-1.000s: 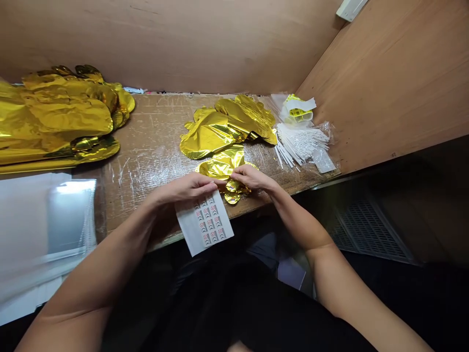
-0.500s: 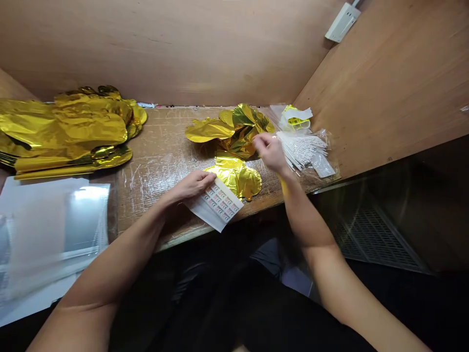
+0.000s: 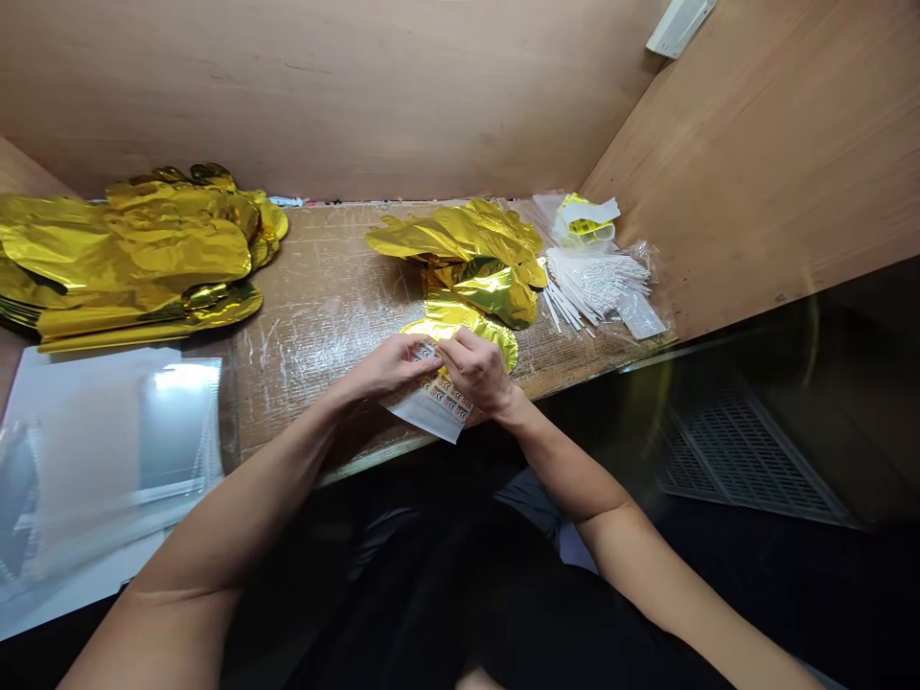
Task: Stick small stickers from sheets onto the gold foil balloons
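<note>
My left hand (image 3: 392, 368) pinches the upper edge of a white sticker sheet (image 3: 429, 414) printed with rows of small labels. My right hand (image 3: 480, 372) is closed in a pinch over the sheet's upper part, fingertips close to my left thumb; what sits between them is too small to make out. Just behind both hands lies a shiny gold foil piece (image 3: 467, 316), partly covered by my fingers. It runs up under crumpled gold foil sheets (image 3: 460, 235), which look like flat, uninflated balloons.
A large stack of gold foil (image 3: 144, 249) lies at the left, above clear plastic bags (image 3: 172, 431). White thin sticks (image 3: 596, 283) and a yellow-and-white roll (image 3: 586, 220) are at the right. Wooden panels (image 3: 359, 96) stand behind; a white power strip (image 3: 679, 27) is up right.
My right hand has come down and left from the foil pile to the sticker sheet, meeting my left hand. The middle foil has settled into a different shape. The view has shifted slightly.
</note>
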Available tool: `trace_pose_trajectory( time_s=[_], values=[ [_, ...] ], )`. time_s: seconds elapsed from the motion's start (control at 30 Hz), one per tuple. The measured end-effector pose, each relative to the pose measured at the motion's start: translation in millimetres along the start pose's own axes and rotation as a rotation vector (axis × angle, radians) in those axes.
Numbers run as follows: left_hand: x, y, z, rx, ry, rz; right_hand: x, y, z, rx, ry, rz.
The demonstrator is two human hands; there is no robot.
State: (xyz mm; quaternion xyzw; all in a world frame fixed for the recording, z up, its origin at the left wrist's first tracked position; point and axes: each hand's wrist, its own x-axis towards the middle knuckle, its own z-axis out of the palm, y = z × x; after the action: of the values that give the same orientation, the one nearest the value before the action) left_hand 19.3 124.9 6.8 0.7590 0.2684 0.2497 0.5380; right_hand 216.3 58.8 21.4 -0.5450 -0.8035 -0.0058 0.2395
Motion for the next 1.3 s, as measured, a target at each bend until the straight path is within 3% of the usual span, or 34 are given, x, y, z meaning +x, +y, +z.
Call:
trace_pose_trajectory(
  time_s=[0.13, 0.23, 0.33, 0.43, 0.53, 0.63, 0.7, 0.77, 0.83, 0.93, 1.13, 1.3],
  values=[
    [-0.4, 1.2, -1.7, 0.02, -0.018, 0.006, -0.2, -6.6, -1.2, 0.12, -0.025, 0.04],
    [-2.2, 0.3, -8.4, 0.09, -0.053, -0.045, -0.2, -2.2, -14.0, 0.524, -0.09, 0.15],
    [-4.2, -2.4, -20.6, 0.176, -0.113, -0.106, 1.0, 17.0, -32.4, 0.863, -0.292, 0.395],
    [-5.2, -5.3, -32.8, 0.226, -0.241, -0.126, 6.6, 42.0, -39.7, 0.913, -0.544, 0.499],
    [-5.5, -7.5, -38.9, 0.258, -0.301, -0.135, 13.7, 56.1, -30.1, 0.767, -0.697, 0.411],
    [-6.3, -9.1, -39.1, 0.265, -0.287, -0.18, 15.3, 56.4, -20.4, 0.346, -0.658, 0.387],
    [-6.9, -9.4, -38.3, 0.283, -0.292, -0.206, 11.8, 54.0, -21.4, 0.039, -0.561, 0.427],
    [-7.2, -8.7, -38.6, 0.308, -0.315, -0.216, 6.4, 52.8, -25.6, -0.112, -0.441, 0.41],
    [-7.6, -7.1, -40.4, 0.31, -0.329, -0.207, 1.6, 54.3, -26.9, -0.06, -0.391, 0.257],
    [-9.4, -2.7, -45.2, 0.228, -0.351, -0.183, -1.9, 61.4, -17.8, 0.143, -0.42, 0.033],
    [-14.7, 11.3, -40.4, 0.045, -0.458, -0.095, -1.6, 74.5, -3.3, 0.457, -0.509, 0.16],
    [-9.1, 8.2, -20.7, 0.185, -0.489, -0.083, 19.8, 88.9, -23.3, 0.596, -0.645, 0.153]
  ],
)
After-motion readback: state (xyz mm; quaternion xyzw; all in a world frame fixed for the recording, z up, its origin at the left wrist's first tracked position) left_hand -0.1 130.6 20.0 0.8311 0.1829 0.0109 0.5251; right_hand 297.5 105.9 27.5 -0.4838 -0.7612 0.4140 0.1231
